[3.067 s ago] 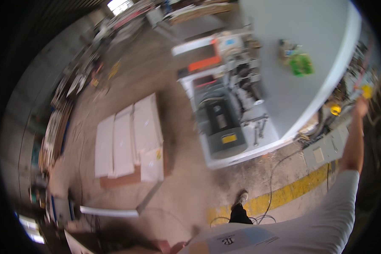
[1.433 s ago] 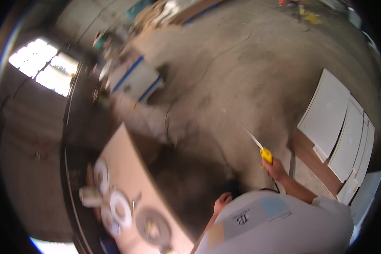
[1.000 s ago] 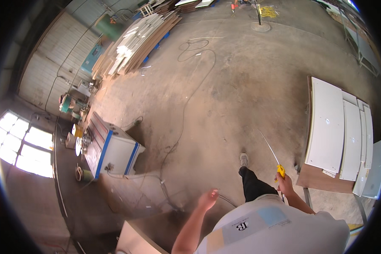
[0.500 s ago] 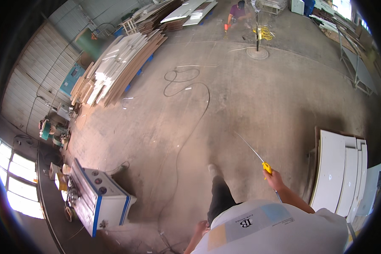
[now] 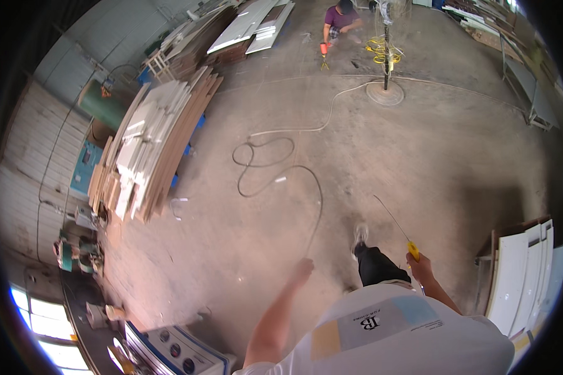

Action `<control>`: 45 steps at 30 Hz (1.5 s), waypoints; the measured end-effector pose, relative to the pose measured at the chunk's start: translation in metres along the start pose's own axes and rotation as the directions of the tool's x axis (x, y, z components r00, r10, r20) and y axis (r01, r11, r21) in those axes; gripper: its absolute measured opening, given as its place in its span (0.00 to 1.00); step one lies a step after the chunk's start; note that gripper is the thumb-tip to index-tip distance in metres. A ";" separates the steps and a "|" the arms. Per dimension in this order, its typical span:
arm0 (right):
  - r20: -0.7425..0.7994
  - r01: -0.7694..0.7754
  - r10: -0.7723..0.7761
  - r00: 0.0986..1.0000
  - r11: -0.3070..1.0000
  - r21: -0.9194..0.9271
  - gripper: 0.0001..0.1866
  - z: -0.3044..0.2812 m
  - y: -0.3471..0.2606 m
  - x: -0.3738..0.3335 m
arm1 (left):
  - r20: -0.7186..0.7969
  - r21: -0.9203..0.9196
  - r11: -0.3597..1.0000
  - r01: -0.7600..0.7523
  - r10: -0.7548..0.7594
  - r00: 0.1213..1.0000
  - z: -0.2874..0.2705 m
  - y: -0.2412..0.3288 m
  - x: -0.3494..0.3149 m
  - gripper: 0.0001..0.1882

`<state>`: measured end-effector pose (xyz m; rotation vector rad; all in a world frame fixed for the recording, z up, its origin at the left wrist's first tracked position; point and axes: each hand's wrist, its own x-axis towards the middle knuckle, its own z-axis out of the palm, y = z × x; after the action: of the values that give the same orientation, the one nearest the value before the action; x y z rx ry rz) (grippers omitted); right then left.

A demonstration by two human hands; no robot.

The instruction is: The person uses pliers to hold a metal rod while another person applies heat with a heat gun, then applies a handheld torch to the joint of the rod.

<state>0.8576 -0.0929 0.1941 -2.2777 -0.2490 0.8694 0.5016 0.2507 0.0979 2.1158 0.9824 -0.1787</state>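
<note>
My right hand (image 5: 421,267) is wrapped round the yellow handle of an air blow gun (image 5: 413,251). Its long, thin metal nozzle slants up and to the left over the concrete floor. A short piece of hose shows just below the grip. Out in front of my body swings my left hand (image 5: 303,269), apart from anything I can see. Motion blurs its fingers. A dark hose (image 5: 319,206) lies in loops on the floor beyond it, its near end running behind that hand.
White panels (image 5: 513,269) stand at right. Stacked boards (image 5: 153,144) fill the left side, with a white-and-blue cabinet (image 5: 194,350) nearer me. A pole on a round base (image 5: 385,94) carries yellow coiled hose (image 5: 378,53). Beyond, a person (image 5: 343,24) crouches by a red-and-yellow tool (image 5: 324,50).
I have walked forward, and the cabinet has slid toward the lower edge. My left arm has swung up and forward. My right hand still holds the blow gun.
</note>
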 end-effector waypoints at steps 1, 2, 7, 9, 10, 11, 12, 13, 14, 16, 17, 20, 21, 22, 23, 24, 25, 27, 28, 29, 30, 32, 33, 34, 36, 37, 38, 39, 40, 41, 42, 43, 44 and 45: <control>-0.017 0.003 -0.003 1.000 1.000 0.002 0.27 0.009 -0.019 0.028 | 0.005 0.018 0.999 -0.038 0.038 0.999 -0.026 0.014 0.054 0.23; -0.032 -0.002 0.002 0.999 1.000 -0.003 0.27 0.016 -0.035 0.054 | 0.018 0.031 0.997 -0.073 0.072 0.997 -0.045 0.029 0.100 0.22; 0.074 0.098 -0.085 0.994 0.976 -0.193 0.26 0.065 -0.175 0.198 | 0.124 0.109 0.994 0.002 -0.015 0.992 -0.077 -0.008 0.220 0.22; 0.123 0.138 -0.113 0.986 0.967 -0.214 0.26 0.049 -0.271 0.249 | 0.290 0.234 0.967 0.099 -0.166 0.942 -0.091 0.011 0.261 0.24; 0.151 0.180 -0.145 0.978 0.951 -0.251 0.25 0.056 -0.284 0.284 | 0.286 0.216 0.959 0.183 -0.241 0.928 -0.105 0.026 0.278 0.25; 0.133 0.166 -0.134 0.982 0.948 -0.272 0.25 0.044 -0.312 0.308 | 0.300 0.190 0.949 0.253 -0.302 0.905 -0.118 0.058 0.295 0.26; 0.106 0.143 -0.116 0.988 0.944 -0.297 0.25 0.030 -0.346 0.333 | 0.213 0.102 0.956 0.275 -0.291 0.933 -0.161 0.117 0.317 0.27; 0.121 0.165 -0.134 0.983 0.940 -0.299 0.25 0.031 -0.389 0.359 | 0.109 0.080 0.969 0.235 -0.243 0.964 -0.189 0.121 0.335 0.27; 0.119 0.213 -0.187 0.975 0.939 -0.270 0.25 0.036 -0.418 0.387 | 0.006 0.056 0.980 0.192 -0.192 0.981 -0.204 0.119 0.354 0.27; 0.145 0.244 -0.214 0.966 0.938 -0.244 0.26 0.046 -0.477 0.442 | -0.090 0.047 0.991 0.128 -0.124 0.988 -0.232 0.117 0.403 0.27; 0.159 0.255 -0.222 0.962 0.939 -0.231 0.26 0.053 -0.500 0.471 | -0.033 0.087 0.990 0.111 -0.108 0.994 -0.247 0.120 0.433 0.27; 0.094 0.188 -0.169 0.981 0.947 -0.260 0.26 0.077 -0.557 0.563 | 0.130 0.221 0.974 0.043 -0.074 0.989 -0.299 0.134 0.540 0.27; 0.057 0.145 -0.134 0.989 0.952 -0.271 0.26 0.092 -0.560 0.584 | 0.171 0.268 0.963 0.032 -0.081 0.982 -0.320 0.147 0.573 0.27; 0.016 0.112 -0.111 0.994 0.954 -0.277 0.26 0.105 -0.565 0.610 | 0.199 0.315 0.949 0.017 -0.083 0.976 -0.343 0.157 0.618 0.26; -0.024 0.095 -0.106 0.994 0.954 -0.284 0.26 0.113 -0.578 0.648 | 0.239 0.317 0.948 -0.014 -0.065 0.969 -0.367 0.162 0.675 0.25; -0.008 0.045 -0.049 0.999 0.964 -0.261 0.25 0.114 -0.597 0.659 | 0.312 0.312 0.949 -0.036 -0.067 0.948 -0.388 0.164 0.703 0.24; 0.018 0.038 -0.035 0.999 0.961 -0.272 0.25 0.110 -0.618 0.675 | 0.384 0.305 0.950 -0.058 -0.067 0.921 -0.400 0.163 0.727 0.22; 0.060 0.047 -0.033 0.998 0.970 -0.240 0.24 0.107 -0.681 0.715 | 0.436 0.312 0.922 -0.230 0.076 0.897 -0.425 0.144 0.775 0.18; 0.054 0.031 -0.018 0.998 0.968 -0.248 0.23 0.095 -0.710 0.729 | 0.454 0.307 0.933 -0.187 0.029 0.890 -0.446 0.162 0.798 0.17; 0.024 -0.028 0.034 0.999 0.978 -0.209 0.23 0.092 -0.732 0.743 | 0.479 0.302 0.943 -0.136 -0.027 0.877 -0.467 0.174 0.817 0.17; 0.002 -0.079 0.081 0.997 0.982 -0.169 0.23 0.090 -0.750 0.761 | 0.535 0.135 0.978 -0.162 0.066 0.842 -0.477 0.162 0.841 0.15; -0.026 -0.139 0.136 0.990 0.983 -0.123 0.23 0.084 -0.784 0.811 | 0.660 -0.081 0.990 -0.112 0.138 0.739 -0.523 0.174 0.884 0.14; -0.021 -0.151 0.150 0.989 0.981 -0.119 0.23 0.084 -0.791 0.830 | 0.708 -0.185 0.981 -0.062 0.177 0.683 -0.550 0.189 0.901 0.14; -0.011 -0.157 0.157 0.988 0.980 -0.118 0.23 0.086 -0.799 0.855 | 0.771 -0.165 0.986 0.024 0.114 0.626 -0.567 0.194 0.925 0.14; 0.016 -0.156 0.158 0.987 0.984 -0.084 0.23 0.089 -0.825 0.925 | 0.833 -0.016 0.997 0.075 -0.028 0.553 -0.599 0.216 0.999 0.15; 0.028 -0.159 0.161 0.986 0.985 -0.068 0.23 0.090 -0.835 0.959 | 0.855 0.059 0.994 0.095 -0.099 0.508 -0.607 0.225 1.035 0.15; 0.052 -0.165 0.171 0.984 0.981 -0.099 0.23 0.094 -0.838 0.988 | 0.863 0.013 0.981 0.194 -0.109 0.493 -0.605 0.228 1.064 0.15; 0.049 -0.163 0.169 0.984 0.980 -0.113 0.23 0.101 -0.840 1.034 | 0.825 -0.204 0.977 0.063 0.137 0.549 -0.595 0.223 1.093 0.15; 0.042 -0.162 0.169 0.985 0.979 -0.125 0.23 0.106 -0.844 1.080 | 0.847 -0.150 0.985 0.088 0.082 0.525 -0.576 0.221 1.131 0.15; 0.032 -0.186 0.191 0.981 0.976 -0.108 0.23 0.112 -0.857 1.120 | 0.871 -0.094 0.985 0.143 0.012 0.491 -0.578 0.245 1.152 0.16; 0.040 -0.223 0.228 0.973 0.969 -0.107 0.23 0.114 -0.880 1.152 | 0.892 0.040 0.925 0.378 -0.203 0.403 -0.583 0.279 1.184 0.16; 0.035 -0.239 0.244 0.969 0.965 -0.111 0.23 0.116 -0.897 1.185 | 0.903 0.177 0.839 0.515 -0.346 0.254 -0.591 0.307 1.223 0.16; 0.010 -0.209 0.210 0.978 0.976 -0.067 0.22 0.120 -0.902 1.218 | 0.861 0.059 0.953 0.298 -0.200 0.467 -0.584 0.307 1.261 0.17; 0.001 -0.187 0.187 0.982 0.982 -0.023 0.22 0.129 -0.912 1.240 | 0.784 -0.020 0.998 0.064 -0.024 0.620 -0.577 0.298 1.287 0.17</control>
<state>1.7688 1.1489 0.0778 -2.3482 -0.0466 0.9693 1.4927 1.2970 0.1317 1.6667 0.4755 -1.0151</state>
